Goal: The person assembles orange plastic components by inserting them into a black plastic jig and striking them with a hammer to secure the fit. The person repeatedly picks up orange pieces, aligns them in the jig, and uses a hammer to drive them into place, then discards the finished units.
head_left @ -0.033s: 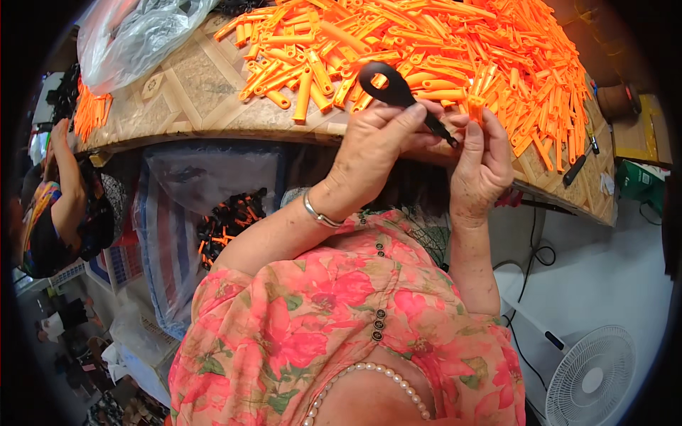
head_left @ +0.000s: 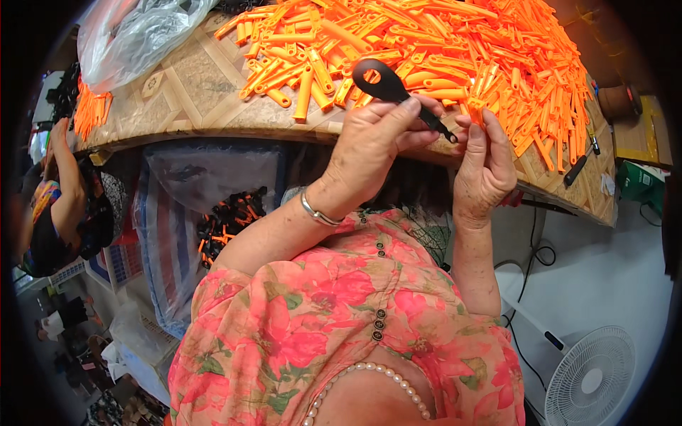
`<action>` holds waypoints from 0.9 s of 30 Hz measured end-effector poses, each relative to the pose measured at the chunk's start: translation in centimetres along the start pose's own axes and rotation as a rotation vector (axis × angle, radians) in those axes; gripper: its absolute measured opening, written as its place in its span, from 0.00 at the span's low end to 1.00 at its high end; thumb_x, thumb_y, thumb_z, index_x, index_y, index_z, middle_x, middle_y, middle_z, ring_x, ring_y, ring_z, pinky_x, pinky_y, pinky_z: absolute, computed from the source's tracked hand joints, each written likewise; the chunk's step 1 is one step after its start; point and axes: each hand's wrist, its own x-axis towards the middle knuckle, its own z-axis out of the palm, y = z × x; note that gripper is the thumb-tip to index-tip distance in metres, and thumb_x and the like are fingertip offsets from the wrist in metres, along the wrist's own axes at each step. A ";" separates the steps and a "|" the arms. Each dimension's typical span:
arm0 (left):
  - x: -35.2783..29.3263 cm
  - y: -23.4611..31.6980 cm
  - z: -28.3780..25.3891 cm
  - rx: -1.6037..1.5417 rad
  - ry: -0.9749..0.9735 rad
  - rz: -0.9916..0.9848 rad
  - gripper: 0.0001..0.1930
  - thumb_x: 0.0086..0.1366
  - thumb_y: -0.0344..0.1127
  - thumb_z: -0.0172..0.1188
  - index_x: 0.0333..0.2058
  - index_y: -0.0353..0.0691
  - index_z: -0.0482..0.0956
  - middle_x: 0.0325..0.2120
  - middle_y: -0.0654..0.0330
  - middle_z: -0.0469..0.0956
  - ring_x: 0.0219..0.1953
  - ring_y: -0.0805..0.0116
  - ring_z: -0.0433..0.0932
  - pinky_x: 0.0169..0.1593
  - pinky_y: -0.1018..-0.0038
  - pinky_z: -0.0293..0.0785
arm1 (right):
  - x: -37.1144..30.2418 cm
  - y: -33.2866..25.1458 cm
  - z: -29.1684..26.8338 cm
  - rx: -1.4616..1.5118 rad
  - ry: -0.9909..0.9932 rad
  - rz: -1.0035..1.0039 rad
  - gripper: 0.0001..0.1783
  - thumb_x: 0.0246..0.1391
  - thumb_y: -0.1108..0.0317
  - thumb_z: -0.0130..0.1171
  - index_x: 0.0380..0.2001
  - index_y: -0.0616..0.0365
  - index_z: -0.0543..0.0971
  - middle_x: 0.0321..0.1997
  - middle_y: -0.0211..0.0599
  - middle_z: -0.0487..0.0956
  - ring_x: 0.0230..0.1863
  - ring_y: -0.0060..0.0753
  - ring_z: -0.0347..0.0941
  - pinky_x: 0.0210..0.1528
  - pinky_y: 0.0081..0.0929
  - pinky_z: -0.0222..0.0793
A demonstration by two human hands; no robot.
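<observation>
My left hand (head_left: pixel 364 157) is closed, pinching a black plastic piece (head_left: pixel 389 86) between thumb and fingers. A wide loop with an oval hole forms its upper left end. Its narrow stem, tipped with a small ring, points down right toward my right hand (head_left: pixel 477 186). Thumb and fingers of that hand are closed around an orange plastic handle piece (head_left: pixel 476 110), whose lower part the fingers hide. A small gap separates the ring tip from my right thumb. Just beyond both hands lies a large heap of orange handle pieces (head_left: pixel 455 42).
The wood-patterned table (head_left: pixel 185 96) curves across the front. A clear plastic bag (head_left: pixel 138 42) lies at its far left. Below stands a striped bag (head_left: pixel 160 234) holding black-and-orange pieces (head_left: pixel 227 224). A screwdriver-like tool (head_left: pixel 577 169) rests at right, above a white fan (head_left: pixel 593 380). Another person (head_left: pixel 67 206) is at left.
My left hand has shifted slightly left with the black piece, drawing its ring tip a little away from my right hand. The right hand has barely moved.
</observation>
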 end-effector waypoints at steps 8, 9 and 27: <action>-0.8 0.9 0.5 -0.082 0.130 -0.026 0.14 0.68 0.33 0.53 0.47 0.29 0.74 0.42 0.52 0.78 0.41 0.67 0.80 0.48 0.71 0.80 | 0.4 -1.2 -0.8 -0.435 -0.100 -0.417 0.15 0.50 0.78 0.63 0.42 0.55 0.83 0.32 0.33 0.75 0.33 0.30 0.72 0.38 0.25 0.68; -1.0 1.1 0.8 -0.088 0.116 -0.023 0.14 0.68 0.32 0.54 0.47 0.29 0.74 0.42 0.53 0.78 0.41 0.67 0.80 0.48 0.71 0.80 | 0.3 -1.3 -0.8 -0.430 -0.129 -0.406 0.15 0.50 0.78 0.64 0.42 0.55 0.83 0.32 0.33 0.74 0.34 0.31 0.71 0.38 0.25 0.68; -1.8 0.3 0.6 -0.212 0.085 -0.103 0.11 0.63 0.25 0.58 0.44 0.37 0.76 0.41 0.62 0.76 0.43 0.72 0.77 0.50 0.74 0.79 | -0.6 -2.3 -0.6 -0.205 -0.174 -0.168 0.09 0.51 0.78 0.62 0.38 0.58 0.81 0.35 0.32 0.75 0.34 0.22 0.70 0.32 0.18 0.68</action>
